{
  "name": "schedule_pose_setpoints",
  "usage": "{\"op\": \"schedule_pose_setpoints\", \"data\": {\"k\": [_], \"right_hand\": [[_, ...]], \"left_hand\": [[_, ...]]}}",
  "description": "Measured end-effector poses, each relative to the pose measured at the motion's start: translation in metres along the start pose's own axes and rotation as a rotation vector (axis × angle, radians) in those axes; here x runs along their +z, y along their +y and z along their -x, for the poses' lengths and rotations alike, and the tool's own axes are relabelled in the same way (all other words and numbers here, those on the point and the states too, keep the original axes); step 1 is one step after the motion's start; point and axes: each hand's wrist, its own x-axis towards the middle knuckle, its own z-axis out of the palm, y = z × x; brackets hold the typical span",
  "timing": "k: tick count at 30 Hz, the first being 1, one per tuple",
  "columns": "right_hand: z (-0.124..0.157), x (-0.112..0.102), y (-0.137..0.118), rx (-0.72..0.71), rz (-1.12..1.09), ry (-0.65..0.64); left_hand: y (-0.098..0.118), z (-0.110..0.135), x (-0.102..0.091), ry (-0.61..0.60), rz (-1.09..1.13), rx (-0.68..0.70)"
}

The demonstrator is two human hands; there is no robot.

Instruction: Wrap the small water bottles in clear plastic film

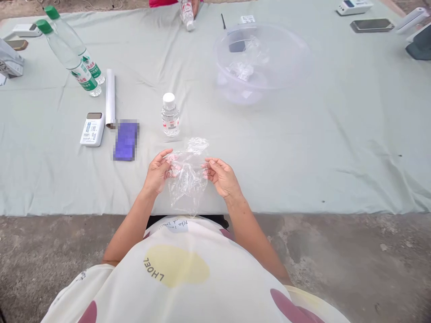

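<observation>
Shirt [175, 269]: yellow patch reads "LHOEL". Print on the bottle labels [88, 80] and the white device [92, 129] is illegible.

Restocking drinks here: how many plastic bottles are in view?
4: two green-capped bottles far left, a small white-capped bottle at centre, one clear bottle at the top edge, partly cropped. None seems hidden.

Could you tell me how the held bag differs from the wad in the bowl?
The thin clear plastic bag hangs spread, held by left hand and right hand; the crumpled clear plastic wad lies balled up in a clear round bowl. Both are transparent.
</observation>
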Motion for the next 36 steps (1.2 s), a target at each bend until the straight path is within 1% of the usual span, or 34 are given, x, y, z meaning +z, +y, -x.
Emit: {"op": "schedule_pose_setpoints", "data": {"k": [3, 6, 7, 9, 10, 12, 14, 15, 16, 17, 18, 19, 20, 21, 22, 23, 24, 26, 29, 32, 36], "right_hand": [[0.001, 0.005, 0.002, 0.03, 0.022, -0.039], [0.001, 0.014, 0.007, 0.086, 0.069, -0.066], [0.0, 0.016, 0.008, 0.086, 0.083, -0.053], [-0.005, 0.015, 0.01, 0.025, 0.107, 0.022], [-0.008, 0.012, 0.01, -0.025, 0.125, 0.073], [-0.016, 0.005, 0.008, -0.113, 0.182, 0.169], [-0.023, -0.002, 0.005, -0.166, 0.265, 0.229], [-0.026, -0.004, 0.004, -0.181, 0.309, 0.245], [-0.028, -0.005, 0.002, -0.193, 0.348, 0.253], [-0.029, -0.005, 0.001, -0.202, 0.382, 0.252], [-0.029, -0.004, 0.001, -0.207, 0.411, 0.247], [-0.029, -0.001, 0.001, -0.211, 0.435, 0.235], [-0.029, 0.002, 0.002, -0.218, 0.456, 0.22], [-0.029, 0.004, 0.003, -0.225, 0.476, 0.206], [-0.03, 0.006, 0.004, -0.231, 0.493, 0.196], [-0.03, 0.007, 0.005, -0.234, 0.506, 0.195], [-0.031, 0.007, 0.005, -0.235, 0.513, 0.202], [-0.034, 0.003, 0.005, -0.219, 0.519, 0.224], [-0.04, -0.006, 0.0, -0.193, 0.558, 0.231], [-0.046, -0.014, -0.006, -0.19, 0.635, 0.236], [-0.057, -0.025, -0.018, -0.246, 0.66, 0.334]], "left_hand": [[-0.001, 0.002, 0.002, -0.079, 0.064, -0.044], [-0.005, 0.002, 0.004, -0.116, 0.071, -0.055], [-0.006, 0.001, 0.003, -0.114, 0.065, -0.053], [-0.008, -0.002, -0.006, -0.07, 0.032, -0.046], [-0.008, -0.003, -0.011, -0.015, -0.002, -0.034], [-0.007, -0.004, -0.024, 0.176, -0.123, 0.025], [-0.002, -0.001, -0.03, 0.398, -0.333, 0.198], [0.0, 0.002, -0.03, 0.471, -0.442, 0.308], [0.002, 0.004, -0.026, 0.499, -0.537, 0.411], [0.003, 0.006, -0.019, 0.481, -0.608, 0.497], [0.004, 0.006, -0.009, 0.413, -0.649, 0.541], [0.003, 0.005, 0.002, 0.316, -0.679, 0.559], [0.0, 0.002, 0.013, 0.18, -0.719, 0.57], [-0.003, -0.002, 0.024, -0.026, -0.818, 0.592], [-0.007, -0.008, 0.032, -0.181, -0.904, 0.611], [-0.011, -0.014, 0.038, -0.268, -0.968, 0.619], [-0.016, -0.02, 0.041, -0.317, -1.02, 0.617], [-0.024, -0.031, 0.038, -0.338, -1.085, 0.6], [-0.03, -0.039, 0.021, -0.36, -1.134, 0.613], [-0.03, -0.039, 0.002, -0.367, -1.101, 0.652], [-0.026, -0.031, -0.022, -0.29, -1.051, 0.669]]}}
